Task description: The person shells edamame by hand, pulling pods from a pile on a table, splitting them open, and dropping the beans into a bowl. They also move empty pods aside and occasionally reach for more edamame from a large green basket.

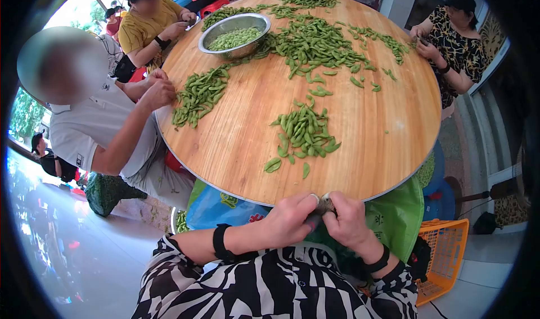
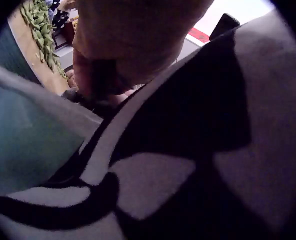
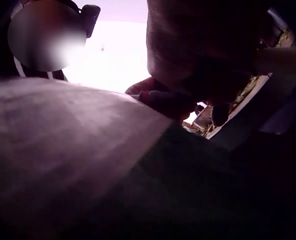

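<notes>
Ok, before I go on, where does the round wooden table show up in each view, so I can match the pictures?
Head: the wooden table fills the upper middle.
Left wrist: the wooden table is a narrow slice at upper left.
Right wrist: it appears as a dim slanted strip right of centre.
Shared landmark: green pods lying on it, though murky in the right wrist view.

Readable text: none | blue bag (image 1: 211,209), green bag (image 1: 403,211): marks illegible
</notes>
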The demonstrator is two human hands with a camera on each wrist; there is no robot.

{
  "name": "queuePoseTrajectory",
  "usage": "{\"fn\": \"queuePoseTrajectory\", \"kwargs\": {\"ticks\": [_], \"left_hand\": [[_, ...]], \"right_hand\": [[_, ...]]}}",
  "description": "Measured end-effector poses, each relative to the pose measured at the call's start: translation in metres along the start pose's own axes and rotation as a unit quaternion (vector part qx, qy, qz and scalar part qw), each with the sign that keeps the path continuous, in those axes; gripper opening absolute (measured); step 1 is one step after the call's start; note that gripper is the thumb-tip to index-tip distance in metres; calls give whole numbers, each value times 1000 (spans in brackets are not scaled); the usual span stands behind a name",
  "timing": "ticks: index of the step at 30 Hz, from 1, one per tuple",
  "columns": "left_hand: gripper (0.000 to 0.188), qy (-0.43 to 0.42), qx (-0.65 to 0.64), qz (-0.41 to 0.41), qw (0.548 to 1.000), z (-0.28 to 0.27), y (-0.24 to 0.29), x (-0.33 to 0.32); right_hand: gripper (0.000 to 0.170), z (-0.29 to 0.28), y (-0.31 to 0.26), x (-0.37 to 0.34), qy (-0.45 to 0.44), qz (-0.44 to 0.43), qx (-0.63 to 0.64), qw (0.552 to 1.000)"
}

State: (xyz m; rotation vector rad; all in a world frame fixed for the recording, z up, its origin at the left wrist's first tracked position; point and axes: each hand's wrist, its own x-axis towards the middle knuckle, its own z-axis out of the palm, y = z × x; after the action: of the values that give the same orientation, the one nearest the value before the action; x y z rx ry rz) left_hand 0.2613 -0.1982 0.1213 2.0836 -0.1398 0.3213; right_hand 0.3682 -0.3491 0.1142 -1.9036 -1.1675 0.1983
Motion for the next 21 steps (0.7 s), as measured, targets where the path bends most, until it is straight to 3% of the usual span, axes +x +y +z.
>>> {"fn": "queuePoseTrajectory", "kwargs": {"ticks": [4,6,8,9,10,11,13,14,16,17,20,21], "left_hand": [[25,-9,-31,-37,999,-11,5,4],[23,-47,52,-19,997,-42,18,1],[19,-101,246,-74,961,-78,23,-20],[20,-159,339,-146,916,-97,24,-33],[18,-150,412,-140,888,-114,18,-47],[18,-152,413,-141,887,-123,14,-48],[18,-79,518,-64,849,-136,6,-45],[18,-76,519,-66,849,-133,-2,-40],[17,60,285,-107,951,-109,-26,-22],[17,62,282,-106,952,-98,-37,-13],[18,66,251,-99,961,-79,-59,3],[19,57,238,-103,964,-77,-63,5]], "right_hand": [[12,-9,3,-1,-36,21,9,999],[13,-15,2,-5,-42,37,19,998],[17,-23,5,-11,-71,79,31,994],[17,-23,6,-14,-71,83,33,994],[19,-23,7,-17,-55,139,150,977],[22,-23,9,-18,-38,193,264,944],[26,-29,8,-14,-63,214,296,929],[25,-31,7,-8,-55,257,328,907],[23,-28,4,-5,-31,296,398,868],[23,-25,4,-5,-31,297,394,869],[17,-13,6,-14,41,328,538,775],[17,-10,5,-18,42,329,535,777]]}}
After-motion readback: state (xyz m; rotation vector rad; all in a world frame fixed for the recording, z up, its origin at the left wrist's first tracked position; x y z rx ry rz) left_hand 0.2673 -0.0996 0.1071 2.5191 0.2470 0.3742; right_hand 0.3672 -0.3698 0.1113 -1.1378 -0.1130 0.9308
